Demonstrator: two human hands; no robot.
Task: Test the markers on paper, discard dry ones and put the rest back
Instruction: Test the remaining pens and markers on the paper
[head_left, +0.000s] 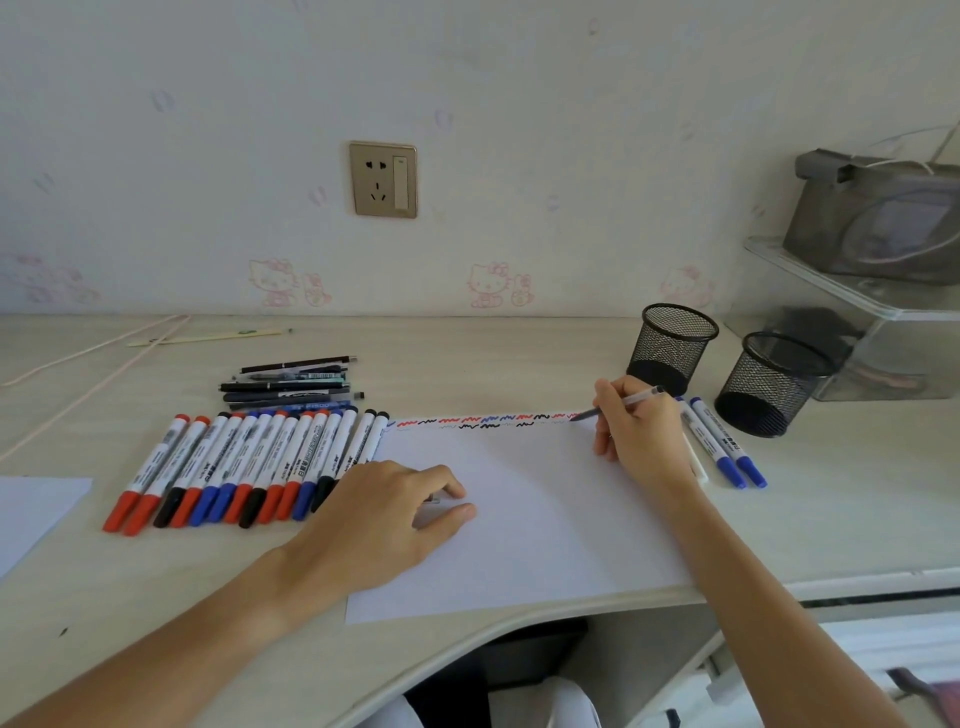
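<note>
A white sheet of paper (524, 525) lies on the desk with a row of red, blue and black squiggles (483, 421) along its far edge. My right hand (636, 434) grips a thin clear pen (618, 405), its tip touching the paper's far right corner. My left hand (384, 512) rests on the paper's left side with fingers curled around a small item, likely a cap. Several whiteboard markers (244, 467) with red, blue and black caps lie side by side left of the paper. Two blue-capped markers (727, 447) lie right of my right hand.
Two empty black mesh pen cups (672, 345) (769, 384) stand at the back right. A pile of dark pens (293, 384) lies behind the marker row. A second sheet (31, 512) sits at the far left. A clear shelf (852, 296) holds a grey bag.
</note>
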